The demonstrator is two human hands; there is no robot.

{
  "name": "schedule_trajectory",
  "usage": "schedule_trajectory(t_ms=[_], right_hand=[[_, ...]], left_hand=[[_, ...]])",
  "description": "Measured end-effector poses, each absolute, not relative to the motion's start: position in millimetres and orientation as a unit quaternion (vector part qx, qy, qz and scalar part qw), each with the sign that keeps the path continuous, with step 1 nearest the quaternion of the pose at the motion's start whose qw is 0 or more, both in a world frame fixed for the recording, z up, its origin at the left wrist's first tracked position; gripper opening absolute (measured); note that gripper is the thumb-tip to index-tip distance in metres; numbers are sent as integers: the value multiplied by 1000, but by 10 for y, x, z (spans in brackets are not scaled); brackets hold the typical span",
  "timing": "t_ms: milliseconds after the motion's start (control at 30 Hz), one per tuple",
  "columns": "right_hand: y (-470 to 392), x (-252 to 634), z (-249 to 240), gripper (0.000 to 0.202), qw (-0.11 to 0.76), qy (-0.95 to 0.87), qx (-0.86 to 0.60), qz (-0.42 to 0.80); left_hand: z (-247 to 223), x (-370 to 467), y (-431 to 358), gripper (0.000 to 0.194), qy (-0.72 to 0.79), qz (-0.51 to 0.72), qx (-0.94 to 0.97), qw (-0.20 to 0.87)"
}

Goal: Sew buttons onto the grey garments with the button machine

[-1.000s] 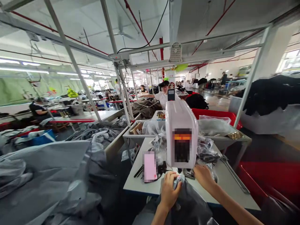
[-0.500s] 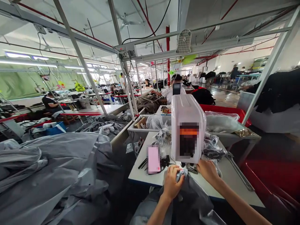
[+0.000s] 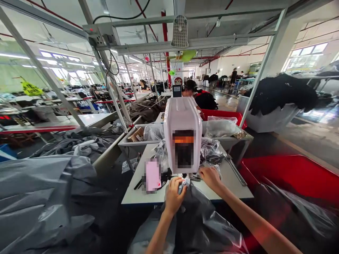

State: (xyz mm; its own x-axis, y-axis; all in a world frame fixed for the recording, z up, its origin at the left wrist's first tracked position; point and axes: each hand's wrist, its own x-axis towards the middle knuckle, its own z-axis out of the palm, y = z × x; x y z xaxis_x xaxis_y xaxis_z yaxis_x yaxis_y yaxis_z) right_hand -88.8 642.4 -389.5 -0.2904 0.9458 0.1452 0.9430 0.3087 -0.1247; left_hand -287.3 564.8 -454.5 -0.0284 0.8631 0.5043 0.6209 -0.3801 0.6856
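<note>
A white machine [image 3: 182, 113] stands on the white table [image 3: 233, 187] in front of me. My left hand [image 3: 174, 194] is closed on a bunched edge of grey fabric [image 3: 196, 208] just below the machine's base. The rest of that fabric hangs over the table's front edge. To the right of the machine's base, my right hand [image 3: 210, 178] has its fingers curled together near small parts on the table; what they hold, if anything, is hidden. A pink phone-like object [image 3: 153, 176] lies left of the machine.
Grey fabric [image 3: 39, 197] is heaped at the left. A red bin [image 3: 286, 169] stands at the right. Clear plastic bags [image 3: 210, 150] lie beside the machine, near a metal bar [image 3: 236, 171]. Another person [image 3: 189, 88] is behind the machine.
The view has turned to the right, so the machine and both hands appear further left. The person behind the machine has lowered their head. My left hand keeps its grip on the fabric.
</note>
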Motion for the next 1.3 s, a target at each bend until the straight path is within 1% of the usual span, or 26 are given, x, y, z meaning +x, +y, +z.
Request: schedule_trajectory(t_ms=[67, 133, 367, 433, 533, 633, 700, 767, 867, 967, 1067, 1233, 1300], right_hand=[[6409, -880, -3884, 24, 98, -799, -594, 15], [6381, -875, -3861, 23, 124, -791, -598, 28], [6295, -841, -3746, 18, 299, -753, -584, 46], [6282, -828, -3723, 17, 362, -724, -576, 111], [6243, -828, -3707, 25, 432, -666, -548, 265], [6163, -866, -3683, 37, 450, -611, -523, 389], [6102, -905, -3662, 41, 451, -590, -512, 432], [6055, -947, -3656, 41, 443, -585, -511, 447], [6022, -1023, -3699, 35, 421, -611, -512, 433], [6001, -1130, -3788, 27, 402, -667, -502, 377], [5963, -1248, -3869, 24, 385, -722, -492, 298], [5939, -1366, -3960, 21, 360, -805, -454, 125], [5953, -1384, -3997, 21, 358, -822, -436, 81]], left_hand=[[-4555, -2877, 5650, 17, 543, 467, 686, 128], [-4560, -2879, 5648, 17, 541, 466, 688, 129], [-4580, -2885, 5650, 17, 531, 475, 692, 116], [-4579, -2884, 5651, 17, 532, 474, 692, 116], [-4574, -2881, 5657, 17, 533, 473, 691, 122], [-4578, -2882, 5668, 18, 528, 474, 693, 123], [-4582, -2886, 5673, 19, 527, 474, 695, 122], [-4583, -2890, 5672, 19, 528, 474, 694, 120], [-4582, -2894, 5670, 19, 531, 474, 692, 118], [-4579, -2897, 5671, 20, 531, 473, 693, 117], [-4575, -2897, 5672, 20, 534, 470, 693, 120], [-4572, -2896, 5666, 21, 540, 464, 691, 126], [-4574, -2898, 5664, 21, 541, 465, 689, 126]])
